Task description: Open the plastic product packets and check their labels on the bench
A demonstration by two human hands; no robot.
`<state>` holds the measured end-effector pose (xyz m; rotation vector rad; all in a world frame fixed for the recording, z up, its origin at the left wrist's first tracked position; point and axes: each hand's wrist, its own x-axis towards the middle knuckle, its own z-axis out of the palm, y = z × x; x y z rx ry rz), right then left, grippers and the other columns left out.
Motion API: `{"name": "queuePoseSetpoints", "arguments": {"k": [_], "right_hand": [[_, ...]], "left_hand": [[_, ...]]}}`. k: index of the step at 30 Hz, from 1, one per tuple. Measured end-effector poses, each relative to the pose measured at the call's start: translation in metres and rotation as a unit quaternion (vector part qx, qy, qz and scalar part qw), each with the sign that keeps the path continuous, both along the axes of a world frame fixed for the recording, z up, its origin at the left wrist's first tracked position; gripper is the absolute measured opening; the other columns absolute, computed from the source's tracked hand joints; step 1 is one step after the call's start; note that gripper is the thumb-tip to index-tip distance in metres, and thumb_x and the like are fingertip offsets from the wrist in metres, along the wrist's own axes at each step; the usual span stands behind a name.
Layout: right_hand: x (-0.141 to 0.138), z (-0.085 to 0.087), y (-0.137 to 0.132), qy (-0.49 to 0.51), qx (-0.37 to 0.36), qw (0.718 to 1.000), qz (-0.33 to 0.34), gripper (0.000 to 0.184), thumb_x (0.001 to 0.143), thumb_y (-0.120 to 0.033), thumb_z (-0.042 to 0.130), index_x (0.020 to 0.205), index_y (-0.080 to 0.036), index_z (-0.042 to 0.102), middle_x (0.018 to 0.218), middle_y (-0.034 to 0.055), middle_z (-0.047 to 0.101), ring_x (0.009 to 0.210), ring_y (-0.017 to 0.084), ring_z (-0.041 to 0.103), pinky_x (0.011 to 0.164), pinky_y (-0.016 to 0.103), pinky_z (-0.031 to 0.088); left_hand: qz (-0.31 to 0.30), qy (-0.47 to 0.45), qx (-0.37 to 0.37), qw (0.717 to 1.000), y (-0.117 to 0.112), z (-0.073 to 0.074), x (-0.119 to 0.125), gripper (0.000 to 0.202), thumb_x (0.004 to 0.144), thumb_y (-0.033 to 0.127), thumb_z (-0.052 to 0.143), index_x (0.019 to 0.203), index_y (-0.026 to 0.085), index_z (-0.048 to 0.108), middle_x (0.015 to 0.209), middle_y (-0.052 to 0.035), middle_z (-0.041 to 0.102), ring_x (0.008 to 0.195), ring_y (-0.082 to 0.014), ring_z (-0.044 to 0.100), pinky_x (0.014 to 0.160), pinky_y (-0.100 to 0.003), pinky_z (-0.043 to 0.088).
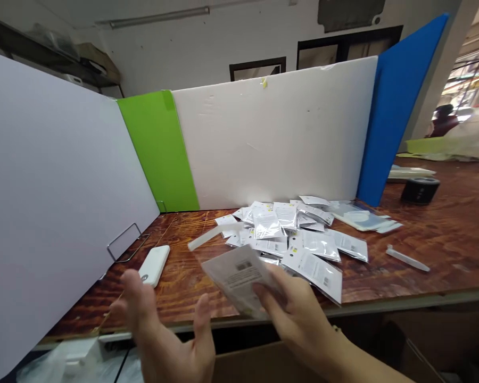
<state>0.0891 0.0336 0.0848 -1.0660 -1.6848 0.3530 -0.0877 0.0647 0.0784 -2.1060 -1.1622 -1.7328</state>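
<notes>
My right hand (297, 314) grips a clear plastic packet with a white label and barcode (237, 279) at the table's front edge. My left hand (163, 324) is raised beside it with its fingers apart, holding nothing. The nearest thing to that hand is a white rounded plastic device (155, 265) lying on the table. A heap of several similar sealed packets (287, 229) lies just beyond my hands on the wood-grain table (443, 255). A white plastic strip (209, 236) rests against the heap's left side.
White, green and blue upright panels (275, 133) wall the table's far and left sides, with a wire stand (125, 242) at the left panel. A loose white strip (407, 259), flat blue-and-white packages (361, 217) and a black tape roll (420, 190) lie right. A person (443, 119) stands far right.
</notes>
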Motion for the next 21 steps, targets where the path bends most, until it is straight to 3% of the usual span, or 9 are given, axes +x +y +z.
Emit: {"name": "queuePoseSetpoints", "arguments": {"k": [1, 2, 5, 6, 8, 11, 12, 16, 21], "right_hand": [[-0.001, -0.002, -0.003, 0.075, -0.045, 0.996, 0.017, 0.021, 0.095, -0.024, 0.043, 0.111, -0.02, 0.057, 0.095, 0.0073, 0.071, 0.08, 0.018, 0.069, 0.069, 0.03, 0.058], [-0.001, -0.003, -0.006, 0.127, -0.085, 0.988, 0.036, 0.018, 0.095, -0.027, 0.045, 0.106, -0.021, 0.057, 0.092, 0.0059, 0.071, 0.079, 0.018, 0.068, 0.068, 0.03, 0.058], [-0.004, -0.01, -0.009, 0.145, -0.145, 0.976, 0.081, 0.012, 0.092, -0.028, 0.049, 0.097, -0.022, 0.058, 0.09, 0.0048, 0.07, 0.083, 0.019, 0.068, 0.072, 0.032, 0.059], [-0.004, -0.013, -0.009, 0.132, -0.138, 0.978, 0.081, 0.012, 0.091, -0.025, 0.051, 0.101, -0.023, 0.057, 0.093, 0.0047, 0.07, 0.085, 0.019, 0.068, 0.074, 0.032, 0.059], [-0.004, -0.02, -0.007, 0.12, -0.079, 0.988, 0.052, 0.037, 0.087, -0.018, 0.054, 0.122, -0.029, 0.046, 0.111, 0.0063, 0.066, 0.091, 0.018, 0.068, 0.074, 0.031, 0.06], [0.001, -0.029, -0.004, 0.091, 0.022, 0.996, 0.0, 0.08, 0.084, -0.015, 0.056, 0.145, -0.036, 0.009, 0.141, 0.0118, 0.047, 0.103, 0.02, 0.066, 0.076, 0.032, 0.06], [0.004, -0.03, -0.004, 0.062, 0.029, 0.998, -0.009, 0.081, 0.084, -0.016, 0.057, 0.146, -0.036, 0.009, 0.143, 0.012, 0.045, 0.108, 0.021, 0.064, 0.08, 0.034, 0.06], [0.012, -0.028, -0.008, -0.013, -0.022, 0.999, -0.029, 0.048, 0.083, -0.023, 0.062, 0.129, -0.031, 0.049, 0.127, 0.0083, 0.062, 0.113, 0.025, 0.061, 0.091, 0.039, 0.055], [0.014, -0.017, -0.011, 0.042, -0.076, 0.996, 0.032, 0.033, 0.082, -0.022, 0.064, 0.113, -0.03, 0.061, 0.124, 0.0043, 0.065, 0.115, 0.022, 0.06, 0.097, 0.04, 0.051]], "left_hand": [[-0.06, -0.066, -0.084, 0.992, 0.001, 0.003, -0.001, 0.073, 0.08, 0.022, 0.065, 0.144, 0.025, 0.03, 0.151, -0.0089, 0.034, 0.14, -0.0315, 0.025, 0.112, -0.05, 0.028], [-0.138, -0.128, -0.181, 0.965, 0.004, 0.005, -0.001, 0.061, 0.082, 0.031, 0.064, 0.138, 0.023, 0.042, 0.147, -0.0097, 0.041, 0.136, -0.0327, 0.033, 0.108, -0.048, 0.035], [-0.344, -0.283, -0.41, 0.796, 0.012, 0.008, 0.006, 0.043, 0.082, 0.048, 0.059, 0.11, 0.017, 0.065, 0.119, -0.0137, 0.066, 0.113, -0.0327, 0.058, 0.09, -0.042, 0.051], [-0.374, -0.327, -0.445, 0.745, 0.014, 0.008, 0.009, 0.039, 0.081, 0.047, 0.062, 0.104, 0.016, 0.068, 0.109, -0.0132, 0.07, 0.104, -0.0307, 0.063, 0.084, -0.04, 0.054], [-0.394, -0.372, -0.48, 0.69, 0.016, 0.007, 0.013, 0.03, 0.081, 0.04, 0.065, 0.098, 0.015, 0.068, 0.095, -0.0098, 0.073, 0.088, -0.0246, 0.068, 0.075, -0.033, 0.055], [-0.403, -0.351, -0.507, 0.676, 0.013, 0.007, 0.019, 0.026, 0.084, 0.037, 0.063, 0.1, 0.017, 0.067, 0.088, -0.0065, 0.073, 0.075, -0.0179, 0.067, 0.064, -0.025, 0.053], [-0.407, -0.33, -0.512, 0.68, 0.011, 0.007, 0.021, 0.027, 0.085, 0.036, 0.062, 0.102, 0.017, 0.067, 0.088, -0.0061, 0.072, 0.072, -0.0166, 0.066, 0.062, -0.024, 0.052], [-0.396, -0.276, -0.518, 0.706, 0.007, 0.009, 0.025, 0.028, 0.084, 0.037, 0.063, 0.101, 0.017, 0.069, 0.085, -0.0048, 0.072, 0.067, -0.0134, 0.061, 0.058, -0.021, 0.048], [-0.343, -0.284, -0.491, 0.749, 0.007, 0.007, 0.023, 0.02, 0.079, 0.036, 0.068, 0.088, 0.019, 0.074, 0.088, -0.0036, 0.074, 0.079, -0.0146, 0.062, 0.069, -0.02, 0.047]]}}
